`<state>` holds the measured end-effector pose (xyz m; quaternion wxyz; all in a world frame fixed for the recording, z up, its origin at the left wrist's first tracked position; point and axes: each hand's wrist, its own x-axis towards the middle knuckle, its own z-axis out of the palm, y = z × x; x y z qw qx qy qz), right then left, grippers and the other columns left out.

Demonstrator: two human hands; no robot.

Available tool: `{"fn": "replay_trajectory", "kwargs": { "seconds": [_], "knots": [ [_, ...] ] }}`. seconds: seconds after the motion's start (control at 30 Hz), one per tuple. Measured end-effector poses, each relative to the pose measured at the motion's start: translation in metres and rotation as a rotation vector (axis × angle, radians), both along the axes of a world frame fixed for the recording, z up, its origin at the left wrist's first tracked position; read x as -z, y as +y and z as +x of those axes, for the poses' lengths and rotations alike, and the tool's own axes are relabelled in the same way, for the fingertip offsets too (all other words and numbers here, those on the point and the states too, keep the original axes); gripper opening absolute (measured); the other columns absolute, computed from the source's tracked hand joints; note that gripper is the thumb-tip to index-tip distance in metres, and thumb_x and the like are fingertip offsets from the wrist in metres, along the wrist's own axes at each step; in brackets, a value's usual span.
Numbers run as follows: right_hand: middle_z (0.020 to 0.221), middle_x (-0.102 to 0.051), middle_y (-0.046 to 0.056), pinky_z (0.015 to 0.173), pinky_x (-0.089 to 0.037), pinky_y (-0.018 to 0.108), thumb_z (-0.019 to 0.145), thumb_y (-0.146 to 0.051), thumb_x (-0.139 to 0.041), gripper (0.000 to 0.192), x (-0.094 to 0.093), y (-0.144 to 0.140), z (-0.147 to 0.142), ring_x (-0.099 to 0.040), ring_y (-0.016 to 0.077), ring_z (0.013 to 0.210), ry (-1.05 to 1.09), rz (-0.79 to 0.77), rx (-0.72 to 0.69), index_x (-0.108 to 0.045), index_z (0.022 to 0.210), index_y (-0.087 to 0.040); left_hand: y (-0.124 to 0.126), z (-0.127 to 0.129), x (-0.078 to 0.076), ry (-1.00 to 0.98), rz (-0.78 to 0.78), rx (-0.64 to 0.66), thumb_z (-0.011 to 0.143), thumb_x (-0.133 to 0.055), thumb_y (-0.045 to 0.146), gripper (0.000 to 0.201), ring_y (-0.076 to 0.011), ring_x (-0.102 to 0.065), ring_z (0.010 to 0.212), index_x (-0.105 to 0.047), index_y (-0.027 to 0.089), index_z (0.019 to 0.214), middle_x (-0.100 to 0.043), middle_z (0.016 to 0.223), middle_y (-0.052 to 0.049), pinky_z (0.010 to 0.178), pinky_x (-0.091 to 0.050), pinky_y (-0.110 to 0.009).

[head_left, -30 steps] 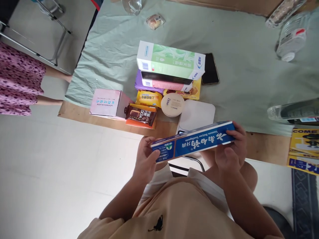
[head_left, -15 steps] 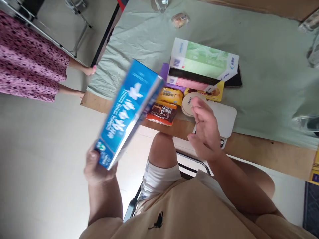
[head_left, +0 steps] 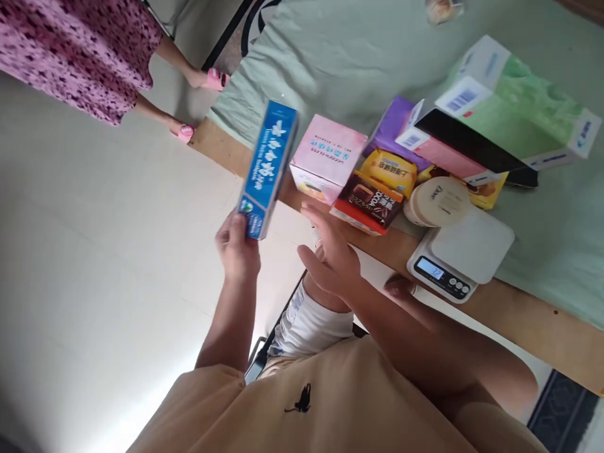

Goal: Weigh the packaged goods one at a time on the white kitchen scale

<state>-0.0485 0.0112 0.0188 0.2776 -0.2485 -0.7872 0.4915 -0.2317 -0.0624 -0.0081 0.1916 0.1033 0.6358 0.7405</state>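
Observation:
My left hand [head_left: 240,245] grips the lower end of a blue toothpaste box [head_left: 268,170], held up tilted at the table's left front edge. Just right of it a pink box [head_left: 329,151] stands on the table. My right hand [head_left: 333,255] is empty, its fingers stretched out, in front of the pink box and a brown and orange cocoa packet [head_left: 370,201]. Behind that packet lies a yellow packet [head_left: 389,171]. A round cream-lidded tub [head_left: 438,201] sits against a white digital scale [head_left: 472,242], whose display is lit.
Green and white box [head_left: 533,107] rests on black and pink boxes, with a purple pack [head_left: 394,129] at their left. A small wrapped item [head_left: 442,9] lies farther back on the green cloth [head_left: 340,56]. Another person's feet [head_left: 201,78] are by the table's left corner.
The view has swung left and closer. The toothpaste box has turned more upright, and the pink box now shows beside it. My right hand has moved left, away from the tub and scale.

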Motion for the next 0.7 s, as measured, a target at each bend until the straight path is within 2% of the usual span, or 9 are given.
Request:
{"fn": "replay_trajectory", "kwargs": {
  "seconds": [0.1, 0.23, 0.3, 0.4, 0.47, 0.53, 0.6, 0.67, 0.7],
  "knots": [
    [0.179, -0.050, 0.015, 0.141, -0.051, 0.053, 0.110, -0.044, -0.053, 0.068, 0.015, -0.005, -0.024, -0.049, 0.0259, 0.171, -0.051, -0.043, -0.045, -0.035, 0.173, -0.026, 0.014, 0.002, 0.006, -0.025, -0.044, 0.093, 0.082, -0.087, 0.071, 0.058, -0.0129, -0.055, 0.066, -0.062, 0.020, 0.071, -0.061, 0.073, -0.001, 0.062, -0.050, -0.028],
    [0.180, -0.047, 0.014, 0.141, -0.050, 0.057, 0.109, -0.046, -0.055, 0.071, 0.028, -0.009, -0.039, -0.045, 0.0272, 0.172, -0.103, -0.067, -0.059, -0.033, 0.174, -0.029, 0.026, -0.011, 0.009, 0.043, -0.117, 0.187, 0.088, -0.083, 0.074, 0.064, -0.0135, -0.046, 0.064, -0.056, 0.021, 0.064, -0.048, 0.065, 0.001, 0.061, -0.042, -0.029],
    [0.180, -0.046, 0.015, 0.141, -0.049, 0.060, 0.107, -0.045, -0.057, 0.070, 0.033, -0.010, -0.044, -0.045, 0.0297, 0.172, -0.138, -0.082, -0.043, -0.037, 0.173, -0.028, 0.030, -0.019, 0.013, 0.120, -0.155, 0.197, 0.090, -0.083, 0.072, 0.065, -0.0171, -0.052, 0.074, -0.053, 0.022, 0.061, -0.047, 0.065, 0.000, 0.069, -0.046, -0.030],
    [0.180, -0.043, 0.018, 0.140, -0.049, 0.060, 0.106, -0.045, -0.060, 0.069, 0.040, -0.007, -0.049, -0.046, 0.0312, 0.171, -0.186, -0.102, -0.004, -0.042, 0.169, -0.024, 0.036, -0.029, 0.025, 0.227, -0.201, 0.199, 0.092, -0.083, 0.067, 0.065, -0.0249, -0.061, 0.101, -0.053, 0.023, 0.055, -0.052, 0.069, -0.005, 0.089, -0.052, -0.034],
    [0.179, -0.044, 0.018, 0.140, -0.049, 0.057, 0.106, -0.044, -0.061, 0.067, 0.044, -0.006, -0.049, -0.045, 0.0296, 0.170, -0.197, -0.109, 0.020, -0.045, 0.168, -0.024, 0.038, -0.033, 0.033, 0.251, -0.225, 0.209, 0.094, -0.080, 0.065, 0.062, -0.0265, -0.061, 0.105, -0.055, 0.023, 0.055, -0.057, 0.073, -0.007, 0.096, -0.052, -0.037],
    [0.177, -0.047, 0.017, 0.138, -0.051, 0.056, 0.105, -0.045, -0.062, 0.065, 0.045, -0.005, -0.041, -0.046, 0.0290, 0.170, -0.167, -0.104, 0.056, -0.048, 0.166, -0.024, 0.037, -0.031, 0.038, 0.290, -0.226, 0.161, 0.098, -0.073, 0.062, 0.052, -0.0254, -0.062, 0.101, -0.063, 0.022, 0.065, -0.063, 0.083, -0.008, 0.098, -0.052, -0.039],
    [0.173, -0.053, 0.017, 0.134, -0.055, 0.054, 0.105, -0.046, -0.064, 0.061, 0.042, -0.006, -0.021, -0.050, 0.0290, 0.167, -0.114, -0.090, 0.096, -0.055, 0.161, -0.025, 0.031, -0.021, 0.035, 0.388, -0.187, 0.030, 0.101, -0.064, 0.057, 0.040, -0.0245, -0.063, 0.101, -0.070, 0.022, 0.083, -0.066, 0.097, -0.008, 0.102, -0.052, -0.041],
    [0.167, -0.061, 0.016, 0.128, -0.060, 0.053, 0.104, -0.047, -0.065, 0.052, 0.034, -0.007, 0.015, -0.060, 0.0280, 0.158, -0.073, -0.073, 0.134, -0.064, 0.152, -0.027, 0.023, -0.001, 0.025, 0.487, -0.092, -0.115, 0.101, -0.058, 0.058, 0.037, -0.0238, -0.060, 0.097, -0.068, 0.024, 0.092, -0.061, 0.098, -0.006, 0.101, -0.050, -0.043],
    [0.160, -0.067, 0.015, 0.124, -0.063, 0.051, 0.103, -0.047, -0.066, 0.046, 0.029, -0.008, 0.038, -0.066, 0.0271, 0.151, -0.064, -0.066, 0.156, -0.068, 0.145, -0.027, 0.019, 0.013, 0.019, 0.493, -0.042, -0.127, 0.100, -0.056, 0.063, 0.041, -0.0234, -0.056, 0.091, -0.064, 0.025, 0.087, -0.055, 0.091, -0.004, 0.096, -0.049, -0.043]
  ]
}}
